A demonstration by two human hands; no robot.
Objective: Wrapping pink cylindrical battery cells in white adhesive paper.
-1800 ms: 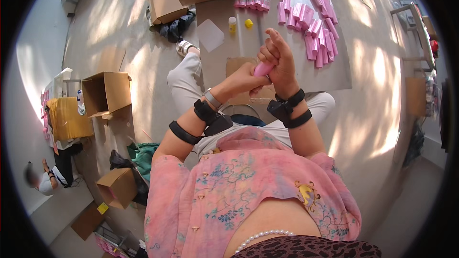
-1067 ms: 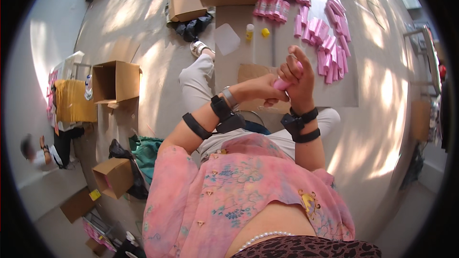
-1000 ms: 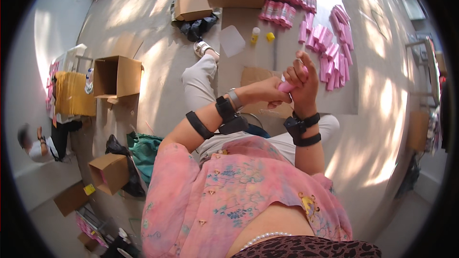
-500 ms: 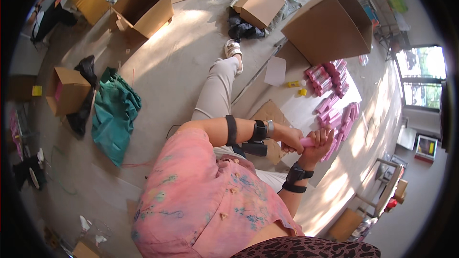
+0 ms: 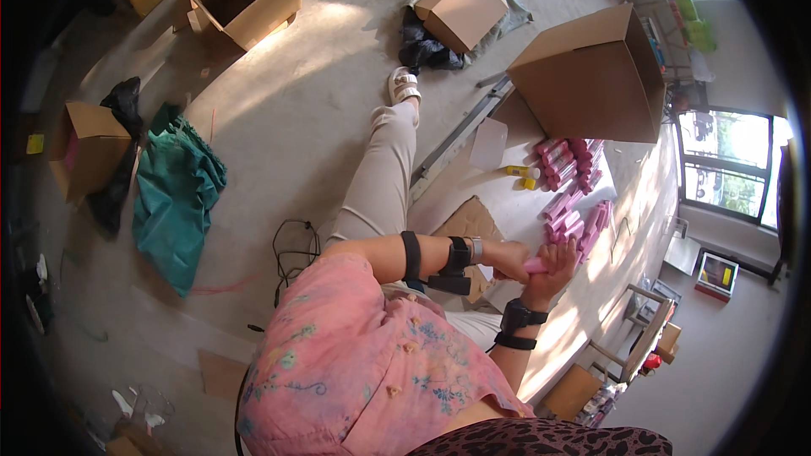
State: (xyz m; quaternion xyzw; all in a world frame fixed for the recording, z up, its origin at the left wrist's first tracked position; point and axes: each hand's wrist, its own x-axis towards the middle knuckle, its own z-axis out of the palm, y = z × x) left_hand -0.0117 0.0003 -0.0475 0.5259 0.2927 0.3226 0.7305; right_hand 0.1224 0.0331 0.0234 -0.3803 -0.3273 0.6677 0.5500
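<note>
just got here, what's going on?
The person's left hand and right hand grip one pink tube between them. Past the hands, more pink tubes lie in a loose pile on the low table, with neater pink rows farther off. A small yellow tube lies left of those rows, a yellow cap close by it. A large cardboard box sits beyond.
</note>
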